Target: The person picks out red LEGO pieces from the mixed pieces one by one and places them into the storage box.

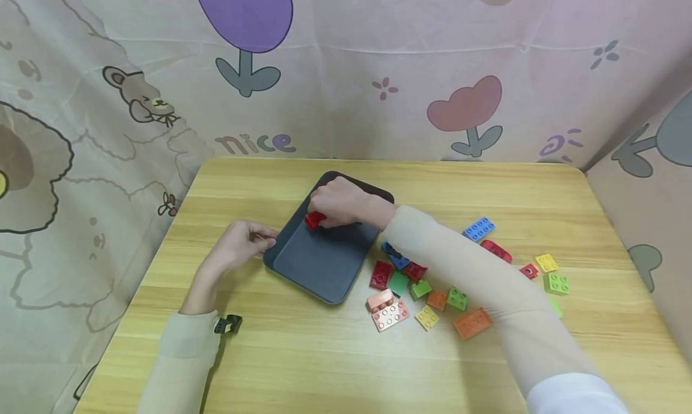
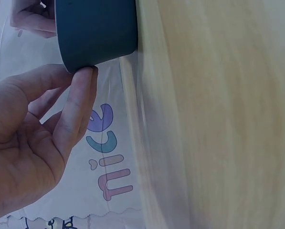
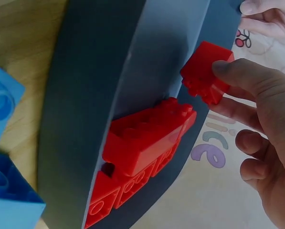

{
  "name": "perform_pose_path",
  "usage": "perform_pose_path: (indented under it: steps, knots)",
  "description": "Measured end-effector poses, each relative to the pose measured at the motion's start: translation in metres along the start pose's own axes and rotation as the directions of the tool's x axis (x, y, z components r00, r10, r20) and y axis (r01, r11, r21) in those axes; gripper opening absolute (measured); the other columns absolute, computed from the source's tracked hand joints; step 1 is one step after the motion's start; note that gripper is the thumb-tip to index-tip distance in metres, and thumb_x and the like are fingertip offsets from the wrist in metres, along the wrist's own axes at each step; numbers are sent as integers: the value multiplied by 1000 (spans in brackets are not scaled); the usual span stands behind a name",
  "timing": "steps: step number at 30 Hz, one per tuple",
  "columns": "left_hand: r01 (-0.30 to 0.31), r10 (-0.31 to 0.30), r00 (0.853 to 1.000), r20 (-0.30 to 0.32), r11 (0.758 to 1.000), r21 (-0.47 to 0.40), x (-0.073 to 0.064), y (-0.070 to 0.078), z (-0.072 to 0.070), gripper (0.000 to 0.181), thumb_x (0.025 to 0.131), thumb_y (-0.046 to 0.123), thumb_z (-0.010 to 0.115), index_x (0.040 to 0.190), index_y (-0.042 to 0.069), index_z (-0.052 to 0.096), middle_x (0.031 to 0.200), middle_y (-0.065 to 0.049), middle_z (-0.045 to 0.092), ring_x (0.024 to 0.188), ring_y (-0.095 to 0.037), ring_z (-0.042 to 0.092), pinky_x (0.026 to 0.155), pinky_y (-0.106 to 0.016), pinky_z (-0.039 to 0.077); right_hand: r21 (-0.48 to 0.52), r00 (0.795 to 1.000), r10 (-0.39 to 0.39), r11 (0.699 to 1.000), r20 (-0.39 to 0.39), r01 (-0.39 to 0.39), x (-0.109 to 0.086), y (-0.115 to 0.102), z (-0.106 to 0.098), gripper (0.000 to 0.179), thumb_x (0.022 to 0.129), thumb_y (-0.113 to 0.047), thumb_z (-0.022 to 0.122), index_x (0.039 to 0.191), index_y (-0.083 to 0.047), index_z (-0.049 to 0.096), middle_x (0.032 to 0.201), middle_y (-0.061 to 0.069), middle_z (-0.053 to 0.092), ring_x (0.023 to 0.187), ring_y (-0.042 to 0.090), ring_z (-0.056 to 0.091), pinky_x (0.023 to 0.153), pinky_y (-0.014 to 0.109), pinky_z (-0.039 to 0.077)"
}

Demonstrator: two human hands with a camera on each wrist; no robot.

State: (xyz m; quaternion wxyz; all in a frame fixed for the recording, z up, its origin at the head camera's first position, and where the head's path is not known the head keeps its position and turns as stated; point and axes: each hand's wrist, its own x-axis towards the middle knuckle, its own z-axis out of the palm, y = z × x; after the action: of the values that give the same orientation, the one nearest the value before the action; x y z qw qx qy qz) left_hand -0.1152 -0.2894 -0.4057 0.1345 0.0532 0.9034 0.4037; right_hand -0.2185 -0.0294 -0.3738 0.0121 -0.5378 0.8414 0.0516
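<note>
Over on the left, the left hand (image 1: pixel 243 244) pinches the rim of the dark tray (image 1: pixel 319 270) between thumb and fingers. Moving right, here's the right hand (image 1: pixel 339 202) over the tray, thumb and fingertips gripping a small red block (image 3: pixel 206 69) inside its walls, with more red bricks (image 3: pixel 149 136) lying on the tray's floor! Past the tray, pink bricks (image 1: pixel 390 315) sit near its edge, then an orange brick (image 1: pixel 473 323), and farthest right a light-green brick (image 1: pixel 555 283) beyond the sleeve (image 1: pixel 476 270).
</note>
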Motion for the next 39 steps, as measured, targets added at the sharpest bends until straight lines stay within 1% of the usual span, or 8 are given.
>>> perform_pose_path:
  steps: [5,9,17,21,25,30,36,39]
  knots:
    - [5,-5,1000,0,1000,1,0,1,0,22,99,0,69,118,-7,76,114,-27,76,85,-21,74,70,-30,68,-15,1000,-2,1000,19,2,4,0,3,25,98,-33,75,120,-22,79,114,2,79,94,20,74,83,37,65]
    - [4,-4,1000,-1,1000,7,0,1,0,21,99,0,69,117,-7,77,113,-27,76,84,-21,75,70,-32,68,-27,1000,-6,1000,24,6,7,1,5,23,98,-32,74,119,-22,79,114,1,80,96,20,75,84,38,65]
    - [0,0,1000,0,1000,9,0,0,0,21,99,0,68,117,-7,76,115,-28,76,84,-20,75,69,-27,67,-44,1000,-13,999,15,13,13,0,9,10,100,-24,72,106,-21,80,105,0,81,88,20,73,78,37,65]
    - [-2,2,1000,1,1000,7,0,0,0,21,99,0,68,117,-8,76,115,-28,76,83,-18,75,69,-30,68,-50,1000,-12,999,6,12,13,-2,9,14,101,-18,68,101,-22,81,101,0,81,84,19,72,74,36,64]
    - [1,-1,1000,0,1000,7,0,1,0,21,99,-1,68,117,-8,76,115,-28,76,83,-18,75,71,-33,68,-60,1000,-9,998,10,10,14,-2,10,19,103,-15,65,103,-24,82,102,-1,81,83,18,72,73,35,64]
    - [-6,6,1000,-3,1000,11,0,1,0,21,99,-1,68,117,-8,76,114,-28,76,83,-22,76,69,-32,68,-64,1000,-10,998,9,10,14,-3,10,22,103,-13,64,105,-25,82,103,-1,81,84,17,72,71,34,63]
    - [-11,11,1000,-2,1000,15,0,1,0,21,99,-1,68,117,-8,76,114,-28,76,84,-25,76,69,-32,68,-38,1000,0,999,9,0,14,-3,10,23,103,-12,62,103,-24,81,100,-2,80,80,17,68,69,35,61]
    - [-10,10,1000,-1,1000,11,0,0,0,21,99,-1,68,117,-8,76,115,-28,76,85,-25,76,69,-32,68,-26,1000,1,1000,28,-1,12,-1,9,19,103,-15,64,109,-24,80,105,-1,80,83,19,69,72,36,62]
